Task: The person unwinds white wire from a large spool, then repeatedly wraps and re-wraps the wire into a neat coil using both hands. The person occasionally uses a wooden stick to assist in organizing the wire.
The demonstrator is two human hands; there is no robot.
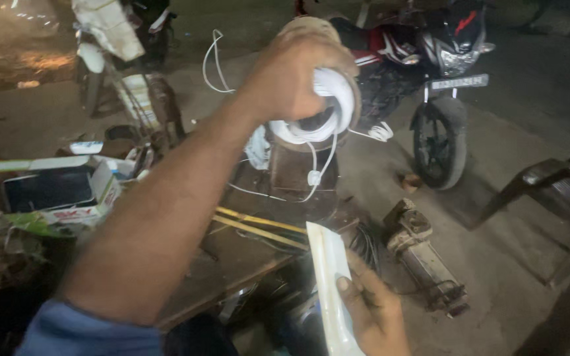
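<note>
My left hand (295,76) is raised at the top centre, shut on a coil of white cable (328,115). Loose ends of the cable hang down, one with a small white plug (313,177); another loop (214,62) sticks out to the left. My left forearm runs from a blue sleeve (87,333) at the bottom left. Low at the bottom centre, my right hand (371,310) grips a flat white strip-shaped piece (330,277), thumb on its face.
A dark wooden bench (245,254) below holds yellow sticks (258,227) and an open cardboard box (57,191) on the left. A red and black motorcycle (430,72) is parked behind. A grimy motor-like part (423,257) lies on the ground; a metal frame (549,184) stands on the right.
</note>
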